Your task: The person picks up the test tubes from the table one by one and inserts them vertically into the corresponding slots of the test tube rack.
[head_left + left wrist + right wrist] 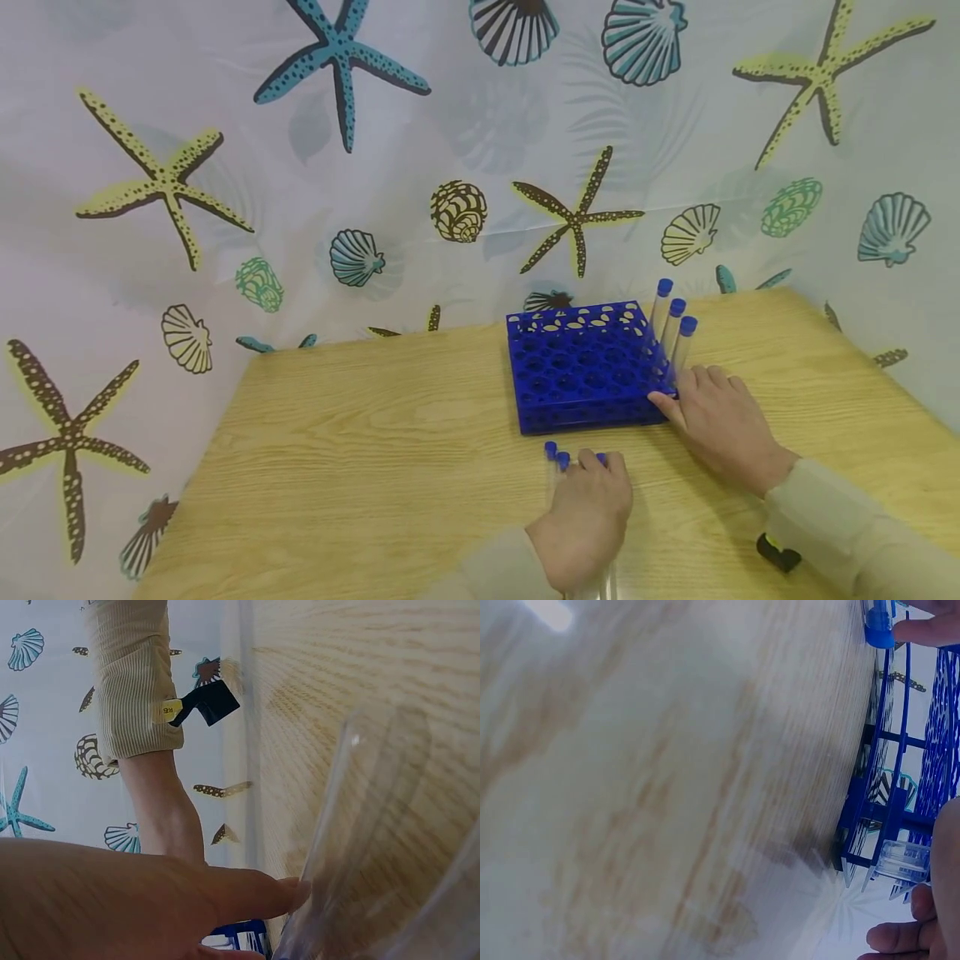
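Observation:
A blue test tube rack [588, 408] stands on the wooden table, and three blue-capped test tubes [681, 350] rise upright along its right side. My right hand [723, 425] grips the rack's front right corner, thumb at the front; some of its fingers [900, 937] show beside the rack in the right wrist view. Several capped clear tubes lie in front of the rack, partly covered by my left hand [588, 521]. In the left wrist view its thumb presses against one clear test tube [352, 795]; the hand's other fingers are mostly hidden there.
The wooden table [360, 450] reaches back to a patterned curtain [420, 133] with starfish and shells. A small black piece [778, 552] hangs at the right sleeve [832, 517]. Bare wood stretches left of the rack.

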Demonstrator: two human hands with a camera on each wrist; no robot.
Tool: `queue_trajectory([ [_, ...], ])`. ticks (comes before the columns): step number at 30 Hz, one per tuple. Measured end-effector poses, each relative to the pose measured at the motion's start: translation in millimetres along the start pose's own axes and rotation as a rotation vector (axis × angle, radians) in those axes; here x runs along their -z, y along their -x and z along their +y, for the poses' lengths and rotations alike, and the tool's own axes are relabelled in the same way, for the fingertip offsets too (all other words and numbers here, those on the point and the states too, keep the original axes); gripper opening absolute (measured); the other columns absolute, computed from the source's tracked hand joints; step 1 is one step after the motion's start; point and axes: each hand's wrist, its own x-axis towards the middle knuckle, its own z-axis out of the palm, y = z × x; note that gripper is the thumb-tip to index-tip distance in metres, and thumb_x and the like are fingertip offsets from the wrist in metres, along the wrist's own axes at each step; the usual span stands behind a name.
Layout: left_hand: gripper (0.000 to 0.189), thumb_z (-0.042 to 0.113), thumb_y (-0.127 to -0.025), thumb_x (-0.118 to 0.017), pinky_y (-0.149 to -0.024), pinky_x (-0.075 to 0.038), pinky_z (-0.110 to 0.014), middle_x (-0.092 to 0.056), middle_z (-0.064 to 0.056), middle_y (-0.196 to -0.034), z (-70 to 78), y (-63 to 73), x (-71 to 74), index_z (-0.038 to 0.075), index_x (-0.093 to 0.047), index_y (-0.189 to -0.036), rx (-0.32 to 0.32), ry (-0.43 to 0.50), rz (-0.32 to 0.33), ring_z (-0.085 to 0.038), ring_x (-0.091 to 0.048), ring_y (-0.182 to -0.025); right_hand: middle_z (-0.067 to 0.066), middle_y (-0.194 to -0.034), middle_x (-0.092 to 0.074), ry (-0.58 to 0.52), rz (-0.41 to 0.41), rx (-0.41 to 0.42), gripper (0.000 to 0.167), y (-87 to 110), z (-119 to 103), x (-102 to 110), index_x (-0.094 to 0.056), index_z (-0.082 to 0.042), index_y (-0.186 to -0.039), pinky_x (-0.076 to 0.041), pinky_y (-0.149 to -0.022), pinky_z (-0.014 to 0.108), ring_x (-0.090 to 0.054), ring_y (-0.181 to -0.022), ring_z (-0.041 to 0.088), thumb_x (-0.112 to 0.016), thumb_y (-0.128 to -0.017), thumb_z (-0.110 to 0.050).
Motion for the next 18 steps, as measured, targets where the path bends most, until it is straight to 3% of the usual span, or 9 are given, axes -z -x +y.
queue_trajectory([
  [7,0.045,0.026,-0.078,-0.079,-0.037,-0.037,-0.019,-0.051,0.000,-0.079,1.9,-0.7,-5.8,0.009,-0.053,-0.110,0.039,0.011,0.126,-0.006,-0.049,-0.052,0.017,-0.082,-0.056,-0.004,0.004,0.007,0.047,-0.9,0.1,0.4,-0.053,0.003,-0.089,-0.046,-0.069,0.051,-0.056,-0.081,0.037,-0.047,-0.104,-0.041],
  [10,0.043,0.023,-0.078,-0.079,-0.038,-0.038,-0.018,-0.051,-0.001,-0.080,3.4,-2.5,-6.7,0.007,-0.053,-0.110,0.043,0.040,0.122,-0.006,-0.049,-0.053,0.015,-0.080,-0.054,0.011,0.025,0.019,0.045,-1.1,0.3,0.5,-0.052,0.002,-0.087,-0.046,-0.066,0.049,-0.055,-0.078,0.035,-0.049,-0.103,-0.040],
  [15,0.051,0.019,-0.081,-0.077,-0.038,-0.039,-0.016,-0.056,-0.003,-0.086,4.7,-5.7,-5.5,0.003,-0.053,-0.123,0.042,0.065,0.052,-0.005,-0.049,-0.053,0.018,-0.083,-0.056,-0.004,0.000,0.003,0.048,-1.6,1.0,0.4,-0.053,0.003,-0.090,-0.046,-0.069,0.052,-0.056,-0.081,0.037,-0.046,-0.104,-0.043],
  [18,0.046,0.017,-0.082,-0.076,-0.038,-0.038,-0.015,-0.055,-0.001,-0.084,3.4,-6.6,-5.0,0.003,-0.054,-0.120,0.023,0.066,0.057,-0.005,-0.047,-0.053,0.019,-0.086,-0.057,-0.011,-0.012,-0.008,0.050,-1.3,1.0,-0.2,-0.053,0.004,-0.092,-0.046,-0.071,0.053,-0.057,-0.085,0.039,-0.046,-0.104,-0.044],
])
